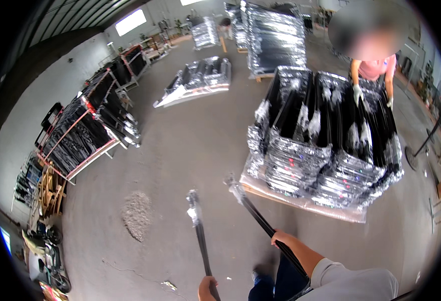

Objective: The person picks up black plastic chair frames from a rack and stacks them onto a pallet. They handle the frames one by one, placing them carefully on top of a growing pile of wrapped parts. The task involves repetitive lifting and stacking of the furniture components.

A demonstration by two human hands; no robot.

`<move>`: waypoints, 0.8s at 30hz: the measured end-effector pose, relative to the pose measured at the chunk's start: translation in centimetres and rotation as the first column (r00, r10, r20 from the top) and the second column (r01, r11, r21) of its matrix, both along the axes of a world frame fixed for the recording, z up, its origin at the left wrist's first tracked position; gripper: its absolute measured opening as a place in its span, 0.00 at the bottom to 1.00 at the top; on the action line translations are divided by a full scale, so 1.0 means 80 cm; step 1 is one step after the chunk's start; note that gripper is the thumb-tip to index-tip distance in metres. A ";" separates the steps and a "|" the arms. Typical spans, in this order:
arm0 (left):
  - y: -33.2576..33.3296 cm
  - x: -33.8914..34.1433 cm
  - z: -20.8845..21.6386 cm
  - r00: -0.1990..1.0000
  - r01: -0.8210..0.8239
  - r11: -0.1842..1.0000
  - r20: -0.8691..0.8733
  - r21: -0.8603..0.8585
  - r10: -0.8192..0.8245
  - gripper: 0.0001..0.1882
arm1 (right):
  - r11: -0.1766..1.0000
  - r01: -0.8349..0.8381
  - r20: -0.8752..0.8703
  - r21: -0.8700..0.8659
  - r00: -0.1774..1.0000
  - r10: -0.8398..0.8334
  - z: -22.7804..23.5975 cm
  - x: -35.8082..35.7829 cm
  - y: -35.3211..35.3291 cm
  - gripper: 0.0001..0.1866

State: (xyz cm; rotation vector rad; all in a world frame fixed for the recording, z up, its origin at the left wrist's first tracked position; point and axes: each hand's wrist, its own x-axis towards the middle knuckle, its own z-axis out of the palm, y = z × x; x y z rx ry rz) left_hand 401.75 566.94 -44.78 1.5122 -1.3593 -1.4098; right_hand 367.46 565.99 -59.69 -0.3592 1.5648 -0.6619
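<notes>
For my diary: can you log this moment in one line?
left fingers: on left black bar; right fingers: on right black bar; co-worker's gloved hands: at wrapped stack

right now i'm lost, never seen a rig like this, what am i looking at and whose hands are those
There is no machine here, just a person's bare hands. The one picture comes from a wide fisheye camera on that person's head, looking down, so straight edges bend near the rim.

The left hand grips a long dark bar, and the right hand a dark double bar; both have shiny wrap at their far ends. On the grey floor lie a grey heap and a large wrapped stack of black pieces. Behind that stack stands a co-worker wearing gloves.
</notes>
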 end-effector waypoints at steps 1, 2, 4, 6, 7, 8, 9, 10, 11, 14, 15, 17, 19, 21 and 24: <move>0.003 0.015 0.015 0.999 -0.018 0.999 0.045 -0.039 0.020 0.05 | 0.998 -0.033 -0.013 -0.046 0.999 0.033 0.024 0.016 -0.019 0.29; 0.002 0.026 0.021 0.997 -0.017 0.998 0.068 -0.054 0.021 0.06 | 0.994 -0.057 -0.028 -0.098 0.998 0.054 0.045 0.029 -0.036 0.31; -0.007 0.043 0.036 0.994 -0.011 0.997 0.109 -0.070 0.018 0.09 | 0.973 -0.113 -0.142 -0.202 0.986 0.085 0.080 0.041 -0.064 0.31; -0.021 0.047 0.047 0.991 0.009 0.994 0.135 -0.109 0.006 0.14 | 0.942 -0.146 -0.243 -0.302 0.967 0.072 0.117 0.039 -0.084 0.31; -0.033 0.043 0.047 0.991 0.027 0.988 0.130 -0.152 -0.007 0.16 | 0.934 -0.120 -0.240 -0.337 0.970 0.038 0.131 0.026 -0.088 0.35; -0.041 0.042 0.052 0.992 0.010 0.978 0.127 -0.208 0.017 0.18 | 0.934 -0.102 -0.195 -0.344 0.980 0.036 0.159 0.026 -0.097 0.36; -0.047 0.034 0.059 0.996 -0.069 0.885 0.023 -0.460 0.089 0.09 | 0.919 -0.130 -0.226 -0.373 0.973 0.046 0.188 0.023 -0.106 0.38; -0.069 0.037 0.055 0.990 -0.139 0.981 0.003 -0.132 0.141 0.11 | 0.903 -0.155 -0.238 -0.401 0.969 0.061 0.211 0.020 -0.111 0.39; -0.114 0.042 0.039 0.981 -0.190 0.959 -0.006 0.212 0.196 0.13 | 0.878 -0.164 -0.238 -0.449 0.969 0.059 0.230 0.013 -0.116 0.41; -0.187 -0.010 0.037 0.991 -0.118 0.913 -0.012 0.391 0.133 0.16 | 0.871 -0.046 -0.252 -0.489 0.964 -0.090 0.275 -0.036 -0.105 0.44; -0.203 -0.032 0.038 0.996 -0.086 0.943 -0.004 0.321 0.092 0.16 | 0.871 0.001 -0.243 -0.492 0.960 -0.139 0.293 -0.052 -0.099 0.44; -0.244 -0.068 0.031 0.999 -0.005 0.968 -0.038 0.252 0.016 0.17 | 0.834 0.081 -0.232 -0.546 0.941 -0.244 0.291 -0.089 -0.102 0.44; -0.276 -0.116 0.040 0.999 0.052 0.985 -0.023 0.167 -0.049 0.25 | 0.791 0.155 -0.227 -0.592 0.910 -0.348 0.268 -0.144 -0.110 0.44; -0.306 -0.183 0.062 0.995 0.095 0.988 -0.039 0.123 -0.091 0.24 | 0.723 0.260 -0.120 -0.641 0.895 -0.429 0.260 -0.194 -0.115 0.46; -0.359 -0.287 0.079 0.977 0.206 0.975 -0.077 0.083 -0.200 0.19 | 0.644 0.399 -0.040 -0.652 0.831 -0.555 0.285 -0.267 -0.122 0.46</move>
